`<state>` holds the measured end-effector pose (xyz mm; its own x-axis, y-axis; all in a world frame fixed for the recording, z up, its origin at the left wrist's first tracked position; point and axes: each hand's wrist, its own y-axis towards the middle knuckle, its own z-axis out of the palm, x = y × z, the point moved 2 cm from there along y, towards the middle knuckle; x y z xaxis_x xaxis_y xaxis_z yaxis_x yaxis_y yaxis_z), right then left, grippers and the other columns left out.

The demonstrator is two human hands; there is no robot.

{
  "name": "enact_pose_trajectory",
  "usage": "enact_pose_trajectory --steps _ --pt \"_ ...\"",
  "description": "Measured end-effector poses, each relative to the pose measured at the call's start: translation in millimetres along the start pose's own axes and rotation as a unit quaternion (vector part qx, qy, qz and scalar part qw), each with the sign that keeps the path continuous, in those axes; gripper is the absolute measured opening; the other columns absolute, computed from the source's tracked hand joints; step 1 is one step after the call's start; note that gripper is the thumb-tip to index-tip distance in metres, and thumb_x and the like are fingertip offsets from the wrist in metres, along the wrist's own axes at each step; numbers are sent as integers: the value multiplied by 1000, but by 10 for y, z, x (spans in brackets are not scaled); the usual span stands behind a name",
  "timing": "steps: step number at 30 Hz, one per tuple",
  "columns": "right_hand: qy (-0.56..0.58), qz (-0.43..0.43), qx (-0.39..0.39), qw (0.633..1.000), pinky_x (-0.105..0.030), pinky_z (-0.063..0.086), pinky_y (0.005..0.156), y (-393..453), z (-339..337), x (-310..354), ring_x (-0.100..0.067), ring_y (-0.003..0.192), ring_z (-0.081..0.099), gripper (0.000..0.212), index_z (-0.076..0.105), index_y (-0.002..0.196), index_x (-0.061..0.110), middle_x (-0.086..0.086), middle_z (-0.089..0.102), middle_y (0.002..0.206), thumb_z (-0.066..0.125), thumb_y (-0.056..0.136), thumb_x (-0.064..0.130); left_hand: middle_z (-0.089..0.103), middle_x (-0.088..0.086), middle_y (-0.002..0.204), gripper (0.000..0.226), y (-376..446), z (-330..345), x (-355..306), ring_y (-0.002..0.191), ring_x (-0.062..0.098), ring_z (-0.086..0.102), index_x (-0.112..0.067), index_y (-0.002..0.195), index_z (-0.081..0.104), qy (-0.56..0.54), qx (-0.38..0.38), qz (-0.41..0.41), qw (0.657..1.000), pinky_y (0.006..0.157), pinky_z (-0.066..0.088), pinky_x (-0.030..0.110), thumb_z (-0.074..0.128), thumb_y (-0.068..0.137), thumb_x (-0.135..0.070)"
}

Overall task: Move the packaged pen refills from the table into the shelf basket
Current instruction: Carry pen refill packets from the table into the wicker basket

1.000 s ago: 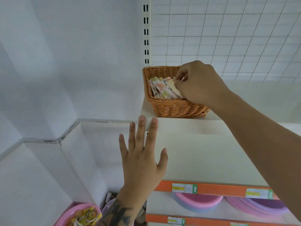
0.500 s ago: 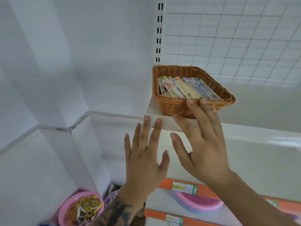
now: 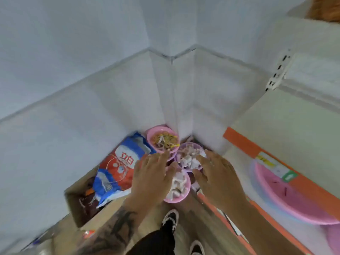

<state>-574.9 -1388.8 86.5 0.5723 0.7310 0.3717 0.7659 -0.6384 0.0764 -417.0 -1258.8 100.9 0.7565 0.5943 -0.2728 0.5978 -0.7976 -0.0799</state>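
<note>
Both hands have dropped from the shelf: left hand (image 3: 150, 179) and right hand (image 3: 219, 175) hang flat-fingered, holding nothing. Only a corner of the woven wicker basket (image 3: 325, 10) shows at one o'clock; its refills are hidden. Pink plastic bowls (image 3: 162, 139) sit at twelve o'clock below the hands.

Pink bowls (image 3: 162, 139), lower centre: smooth plastic, slight sheen. Blue-red bag (image 3: 117, 170): glossy, crinkled plastic film. Box (image 3: 73, 205), lower left: matt brown cardboard. Floor (image 3: 202, 223): wood-grain finish. Basket (image 3: 325, 10), upper right corner: woven wicker, blurred. Walls (image 3: 73, 52): matt white.
</note>
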Motion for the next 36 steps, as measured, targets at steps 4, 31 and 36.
enact_pose_trajectory --steps 4,31,36 --pt "62 -77 95 991 -44 55 94 -232 715 350 -32 118 65 48 62 131 23 -9 63 136 43 97 51 58 -9 141 37 -833 220 599 131 19 53 -42 137 47 4 -14 -121 993 111 38 46 35 104 -54" --pt "94 -294 272 912 -29 29 116 -2167 1651 4513 -11 147 35 54 37 156 36 10 39 160 39 106 54 40 -5 160 62 -4629 -279 3350 149 18 32 -40 150 42 -117 -110 -443 882 123 20 49 15 102 -68" --pt "92 -316 306 893 -24 22 114 -2660 1930 5342 -8 151 28 57 29 158 41 13 30 165 33 104 58 45 -7 156 62 -5396 -398 3920 148 16 34 -41 149 42 -106 -132 -469 867 122 22 47 15 101 -70"
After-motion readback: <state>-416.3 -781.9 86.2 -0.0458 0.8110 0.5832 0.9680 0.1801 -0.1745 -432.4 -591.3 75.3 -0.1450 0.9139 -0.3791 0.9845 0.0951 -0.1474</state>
